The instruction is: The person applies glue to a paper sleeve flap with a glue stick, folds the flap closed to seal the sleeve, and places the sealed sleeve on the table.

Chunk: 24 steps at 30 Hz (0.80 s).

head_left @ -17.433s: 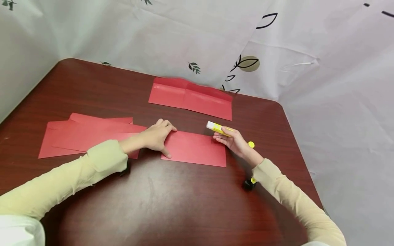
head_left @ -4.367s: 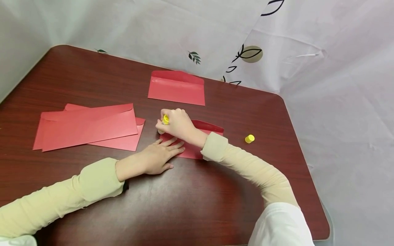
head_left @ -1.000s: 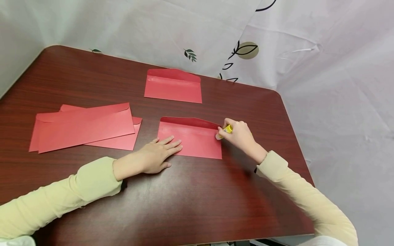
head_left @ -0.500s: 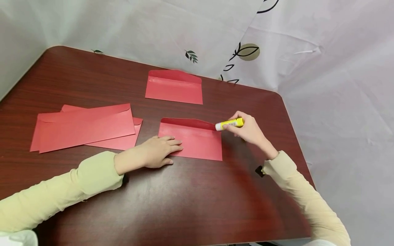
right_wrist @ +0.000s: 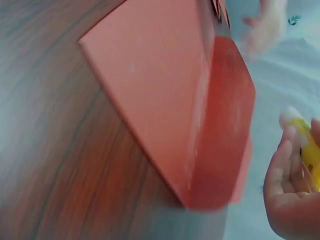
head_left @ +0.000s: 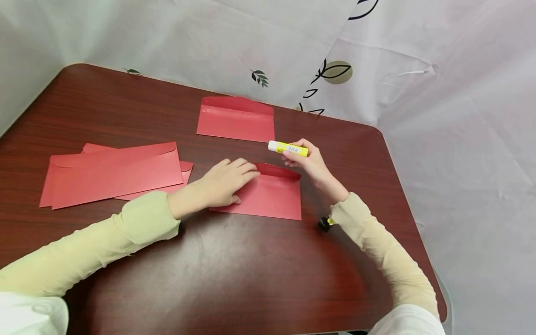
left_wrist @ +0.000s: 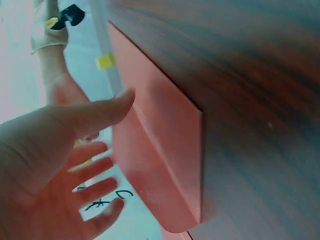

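A red envelope (head_left: pixel 272 200) lies in the middle of the table, its flap (head_left: pixel 278 171) unfolded toward the far side. My left hand (head_left: pixel 228 184) is over the left part of this envelope, fingers loosely bent. In the left wrist view, the left thumb (left_wrist: pixel 107 111) overlaps the envelope's outline; whether it touches is unclear. My right hand (head_left: pixel 316 167) holds a yellow and white glue stick (head_left: pixel 289 148) between thumb and fingers, above the table beyond the flap. The stick's white end points left. Only part of the glue stick (right_wrist: pixel 310 150) shows in the right wrist view.
Several red envelopes (head_left: pixel 113 177) overlap in a pile on the left. Another red envelope (head_left: pixel 236 123) lies with its flap unfolded near the back edge. A yellow cap (left_wrist: pixel 105 62) shows in the left wrist view. Patterned white sheeting (head_left: pixel 167 42) hangs behind the table.
Since half a second ago, my right hand has carried the glue stick left and away from me. My left hand has moved farther over the envelope toward its flap. Earlier, the flap was not visible.
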{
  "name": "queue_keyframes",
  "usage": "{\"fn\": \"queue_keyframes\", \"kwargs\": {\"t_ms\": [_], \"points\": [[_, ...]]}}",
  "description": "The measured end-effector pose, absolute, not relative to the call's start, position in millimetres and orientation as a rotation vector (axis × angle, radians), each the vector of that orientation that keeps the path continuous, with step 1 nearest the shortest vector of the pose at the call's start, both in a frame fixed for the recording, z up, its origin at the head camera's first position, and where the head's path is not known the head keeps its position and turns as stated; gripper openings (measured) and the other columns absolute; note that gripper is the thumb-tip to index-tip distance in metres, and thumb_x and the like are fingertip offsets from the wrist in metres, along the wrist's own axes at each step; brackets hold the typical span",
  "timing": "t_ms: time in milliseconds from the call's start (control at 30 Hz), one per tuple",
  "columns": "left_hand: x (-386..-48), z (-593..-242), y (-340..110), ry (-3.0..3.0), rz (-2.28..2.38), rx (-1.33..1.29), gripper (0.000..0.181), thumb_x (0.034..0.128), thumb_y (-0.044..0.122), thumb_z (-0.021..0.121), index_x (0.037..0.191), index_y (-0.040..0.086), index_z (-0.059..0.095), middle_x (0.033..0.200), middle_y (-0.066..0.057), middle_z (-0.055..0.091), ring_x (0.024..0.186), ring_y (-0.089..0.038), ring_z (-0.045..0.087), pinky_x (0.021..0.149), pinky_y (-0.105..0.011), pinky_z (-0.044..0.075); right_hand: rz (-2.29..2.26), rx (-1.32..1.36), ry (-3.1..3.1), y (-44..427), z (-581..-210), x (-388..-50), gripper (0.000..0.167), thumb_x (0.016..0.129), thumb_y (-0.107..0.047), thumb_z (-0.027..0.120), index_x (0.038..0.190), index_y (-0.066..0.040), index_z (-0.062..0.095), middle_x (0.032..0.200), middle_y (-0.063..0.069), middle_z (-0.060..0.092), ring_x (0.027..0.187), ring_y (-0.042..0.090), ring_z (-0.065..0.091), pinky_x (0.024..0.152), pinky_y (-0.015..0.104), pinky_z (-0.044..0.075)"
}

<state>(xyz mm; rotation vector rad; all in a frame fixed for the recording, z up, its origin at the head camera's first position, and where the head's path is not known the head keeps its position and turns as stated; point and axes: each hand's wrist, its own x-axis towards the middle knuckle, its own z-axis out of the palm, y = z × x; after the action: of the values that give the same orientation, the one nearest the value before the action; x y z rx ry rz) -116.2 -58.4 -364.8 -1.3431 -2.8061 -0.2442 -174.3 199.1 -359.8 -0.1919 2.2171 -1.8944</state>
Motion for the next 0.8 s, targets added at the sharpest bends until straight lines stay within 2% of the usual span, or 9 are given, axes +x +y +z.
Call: {"fn": "queue_keyframes", "kwargs": {"t_ms": [133,233,400,633,800], "points": [[-121.9,-368.2,-54.9,-2.836,-0.299,-1.221,0.1,0.063,0.032,0.09,0.144,0.004,0.039,0.145,-0.012,0.043,0.135,-0.03,0.037,0.097,-0.047,0.044,-1.965,-0.149,2.124,183.1,-368.5,-179.0,0.012,0.092,-0.006,0.061,0.1,-0.01,0.054,0.076,-0.001,0.071,0.065,0.009,0.066,0.065,0.02,0.056],[-123.8,-369.7,-54.4,-2.895,-0.328,-1.195,0.109,0.0627,0.032,0.09,0.148,0.002,0.031,0.149,-0.014,0.04,0.139,-0.032,0.035,0.105,-0.049,0.04,-1.968,-0.144,2.099,176.3,-374.9,-180.3,0.011,0.092,-0.005,0.059,0.101,-0.008,0.053,0.074,-0.003,0.07,0.063,0.007,0.066,0.063,0.018,0.055],[-125.8,-371.1,-56.1,-2.938,-0.403,-1.224,0.099,0.0669,0.025,0.088,0.146,0.0,0.034,0.146,-0.015,0.044,0.136,-0.032,0.04,0.111,-0.049,0.033,-1.972,-0.115,2.085,171.9,-379.9,-180.5,0.011,0.093,-0.007,0.059,0.101,-0.007,0.052,0.071,-0.003,0.07,0.06,0.006,0.063,0.06,0.017,0.053],[-124.5,-370.9,-53.8,-2.937,-0.506,-1.28,0.086,0.0704,0.01,0.084,0.143,-0.002,0.039,0.132,-0.015,0.051,0.126,-0.031,0.049,0.11,-0.045,0.037,-1.961,-0.06,2.009,172.9,-376.7,-173.5,0.008,0.094,-0.008,0.057,0.096,-0.012,0.052,0.069,-0.003,0.067,0.057,0.006,0.058,0.057,0.016,0.05],[-121.0,-369.7,-55.1,-2.955,-0.541,-1.379,0.075,0.0763,0.003,0.077,0.141,-0.002,0.04,0.144,-0.017,0.046,0.137,-0.031,0.041,0.115,-0.048,0.029,-1.94,0.015,1.949,173.2,-376.6,-166.0,0.006,0.094,-0.007,0.056,0.096,-0.011,0.052,0.068,-0.002,0.066,0.057,0.006,0.058,0.057,0.016,0.05]]}}
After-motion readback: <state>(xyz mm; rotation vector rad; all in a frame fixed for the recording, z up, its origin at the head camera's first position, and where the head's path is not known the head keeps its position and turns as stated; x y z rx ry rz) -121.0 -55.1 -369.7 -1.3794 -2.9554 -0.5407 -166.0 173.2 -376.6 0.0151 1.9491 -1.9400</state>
